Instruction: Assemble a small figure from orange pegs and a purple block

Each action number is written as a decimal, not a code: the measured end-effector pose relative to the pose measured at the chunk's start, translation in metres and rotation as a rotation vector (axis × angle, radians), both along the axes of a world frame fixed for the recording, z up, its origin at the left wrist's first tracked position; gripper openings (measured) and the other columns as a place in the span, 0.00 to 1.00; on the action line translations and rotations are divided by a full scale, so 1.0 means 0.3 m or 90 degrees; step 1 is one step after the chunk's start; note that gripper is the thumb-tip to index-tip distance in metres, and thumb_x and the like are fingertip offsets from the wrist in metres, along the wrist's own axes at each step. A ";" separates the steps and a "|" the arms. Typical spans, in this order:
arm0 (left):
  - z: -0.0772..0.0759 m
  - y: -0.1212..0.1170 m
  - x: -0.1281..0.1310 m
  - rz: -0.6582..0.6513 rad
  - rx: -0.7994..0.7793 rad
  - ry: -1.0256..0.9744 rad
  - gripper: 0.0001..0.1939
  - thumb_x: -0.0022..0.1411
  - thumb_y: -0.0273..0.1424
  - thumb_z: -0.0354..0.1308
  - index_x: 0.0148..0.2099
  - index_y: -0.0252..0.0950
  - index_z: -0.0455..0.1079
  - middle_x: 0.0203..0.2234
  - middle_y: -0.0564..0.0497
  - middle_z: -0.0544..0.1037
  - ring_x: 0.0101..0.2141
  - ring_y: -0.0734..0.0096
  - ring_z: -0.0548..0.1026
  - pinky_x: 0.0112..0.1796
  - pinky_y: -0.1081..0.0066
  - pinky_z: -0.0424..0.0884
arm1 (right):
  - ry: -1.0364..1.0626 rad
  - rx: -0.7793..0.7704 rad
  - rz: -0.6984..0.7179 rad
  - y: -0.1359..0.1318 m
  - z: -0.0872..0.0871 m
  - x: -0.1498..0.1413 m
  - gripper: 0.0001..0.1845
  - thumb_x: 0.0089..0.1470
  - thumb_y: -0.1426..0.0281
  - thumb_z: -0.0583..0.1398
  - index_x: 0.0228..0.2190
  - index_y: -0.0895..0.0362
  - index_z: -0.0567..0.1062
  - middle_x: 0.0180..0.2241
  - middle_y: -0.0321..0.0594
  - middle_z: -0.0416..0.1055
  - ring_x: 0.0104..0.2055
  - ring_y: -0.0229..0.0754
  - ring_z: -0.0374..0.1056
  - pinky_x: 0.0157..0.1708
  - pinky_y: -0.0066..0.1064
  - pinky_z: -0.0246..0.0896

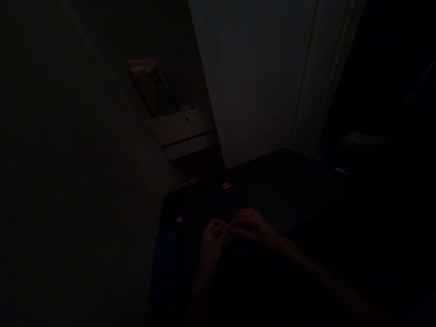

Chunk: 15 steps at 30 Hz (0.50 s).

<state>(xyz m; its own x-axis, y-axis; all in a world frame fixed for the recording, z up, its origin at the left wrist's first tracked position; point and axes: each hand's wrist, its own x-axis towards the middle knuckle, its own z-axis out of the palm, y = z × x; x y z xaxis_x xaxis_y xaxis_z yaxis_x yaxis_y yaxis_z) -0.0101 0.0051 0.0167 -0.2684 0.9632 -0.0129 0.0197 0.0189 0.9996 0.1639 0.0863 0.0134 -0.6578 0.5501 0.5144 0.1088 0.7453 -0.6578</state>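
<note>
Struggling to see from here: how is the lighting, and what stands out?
Head view: very dark and grainy; the orange block and orange pair stand out most; the left hand and right hand show dimly, anything between them unclear.

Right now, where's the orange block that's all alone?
In the head view, the block sits near the left edge of the table, just past the blue thing, left of both hands.

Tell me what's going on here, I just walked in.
In a very dark room, a person's left hand and right hand meet at the fingers over a dark table. It's too dark to tell what, if anything, they hold. Two small orange-red pieces lie close together beyond the hands, and a single orange-red piece lies off to the left, near a dark blue item.
</note>
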 end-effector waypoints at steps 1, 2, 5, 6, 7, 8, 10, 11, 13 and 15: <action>0.005 -0.003 0.002 0.000 0.005 0.009 0.20 0.55 0.46 0.69 0.35 0.35 0.70 0.19 0.55 0.75 0.19 0.78 0.68 0.22 0.77 0.60 | -0.008 -0.001 -0.006 -0.001 0.003 0.002 0.12 0.63 0.59 0.64 0.40 0.54 0.82 0.38 0.40 0.81 0.42 0.45 0.74 0.46 0.37 0.62; 0.010 -0.008 0.004 0.001 0.009 0.018 0.19 0.57 0.46 0.67 0.35 0.34 0.71 0.19 0.55 0.74 0.20 0.77 0.68 0.23 0.77 0.61 | -0.017 -0.001 -0.017 -0.003 0.005 0.003 0.12 0.63 0.59 0.64 0.40 0.54 0.81 0.38 0.41 0.81 0.42 0.45 0.74 0.45 0.37 0.62; 0.016 -0.024 0.006 0.004 0.024 0.042 0.17 0.62 0.45 0.63 0.39 0.34 0.75 0.21 0.52 0.77 0.23 0.74 0.72 0.26 0.75 0.67 | -0.041 -0.011 -0.050 -0.007 0.005 0.007 0.11 0.64 0.59 0.64 0.40 0.54 0.81 0.37 0.40 0.79 0.39 0.44 0.73 0.43 0.35 0.62; 0.014 -0.030 0.006 0.001 0.027 0.046 0.16 0.61 0.43 0.64 0.42 0.34 0.76 0.24 0.51 0.79 0.25 0.72 0.75 0.28 0.74 0.69 | -0.044 -0.019 -0.057 -0.007 0.002 0.007 0.11 0.64 0.60 0.64 0.39 0.54 0.81 0.36 0.40 0.79 0.39 0.43 0.73 0.42 0.35 0.62; 0.012 -0.035 0.006 -0.007 0.031 0.051 0.16 0.60 0.40 0.66 0.44 0.34 0.77 0.28 0.49 0.82 0.27 0.70 0.77 0.30 0.73 0.72 | -0.042 -0.027 -0.065 -0.007 -0.001 0.007 0.11 0.64 0.60 0.64 0.39 0.54 0.81 0.36 0.40 0.79 0.38 0.43 0.73 0.42 0.34 0.62; 0.010 -0.039 0.006 -0.015 0.038 0.059 0.16 0.58 0.38 0.67 0.46 0.35 0.78 0.33 0.47 0.83 0.31 0.68 0.79 0.32 0.71 0.74 | -0.035 -0.035 -0.073 -0.005 -0.006 0.006 0.10 0.63 0.60 0.64 0.39 0.54 0.81 0.36 0.39 0.80 0.39 0.43 0.73 0.42 0.35 0.62; 0.007 -0.045 0.007 -0.017 0.066 0.103 0.14 0.58 0.35 0.67 0.47 0.37 0.80 0.41 0.45 0.84 0.39 0.62 0.82 0.40 0.67 0.77 | -0.015 -0.049 -0.078 0.000 -0.016 0.004 0.11 0.63 0.60 0.65 0.40 0.53 0.81 0.38 0.39 0.80 0.40 0.43 0.74 0.43 0.35 0.63; 0.007 -0.046 0.007 -0.005 0.079 0.135 0.13 0.58 0.34 0.67 0.46 0.38 0.81 0.43 0.45 0.84 0.42 0.60 0.82 0.44 0.65 0.77 | -0.006 -0.057 -0.075 0.002 -0.020 0.003 0.11 0.63 0.60 0.65 0.41 0.53 0.82 0.39 0.40 0.81 0.41 0.44 0.74 0.44 0.35 0.64; 0.009 -0.046 0.008 0.025 0.088 0.190 0.11 0.59 0.33 0.66 0.44 0.39 0.83 0.43 0.45 0.85 0.44 0.58 0.82 0.48 0.61 0.76 | 0.007 -0.072 -0.062 0.007 -0.024 0.002 0.12 0.63 0.59 0.64 0.41 0.53 0.82 0.40 0.40 0.81 0.42 0.44 0.75 0.45 0.35 0.66; 0.012 -0.045 0.009 0.043 0.074 0.214 0.11 0.59 0.34 0.66 0.44 0.40 0.83 0.42 0.46 0.86 0.43 0.56 0.83 0.50 0.59 0.76 | 0.017 -0.087 -0.054 0.009 -0.021 0.004 0.14 0.62 0.57 0.65 0.41 0.53 0.83 0.39 0.41 0.82 0.42 0.45 0.76 0.45 0.35 0.67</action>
